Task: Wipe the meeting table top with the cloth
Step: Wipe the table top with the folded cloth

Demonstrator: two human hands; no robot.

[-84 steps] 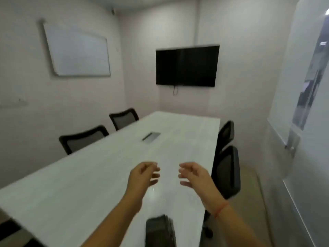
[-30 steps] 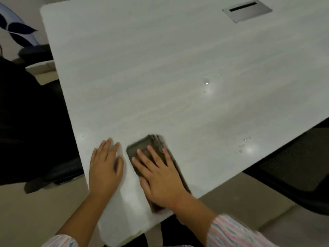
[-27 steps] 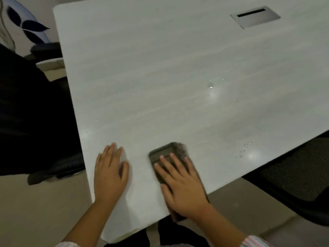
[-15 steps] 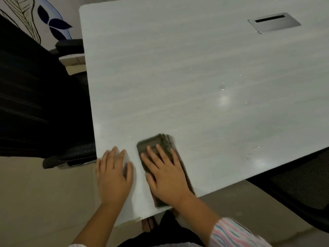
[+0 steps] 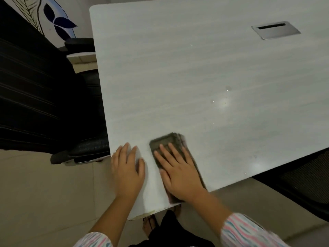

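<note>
The pale wood-grain meeting table top (image 5: 178, 77) fills most of the view, its near corner below me. A dark folded cloth (image 5: 165, 141) lies on that corner. My right hand (image 5: 178, 172) presses flat on the cloth, fingers straight and spread. My left hand (image 5: 127, 170) rests flat on the bare table just left of the cloth, at the table's left edge. Small water droplets (image 5: 227, 89) shine on the surface further out to the right.
A metal cable port (image 5: 276, 30) is set into the table at the far right. A black office chair (image 5: 35, 95) stands close against the table's left edge. Another dark chair (image 5: 306, 177) sits beyond the right edge. Beige floor tiles (image 5: 44, 202) lie below.
My right hand slid the cloth out to the right and back beside my left hand. My left hand stayed planted on the corner. Earlier, both hands were in the air.
</note>
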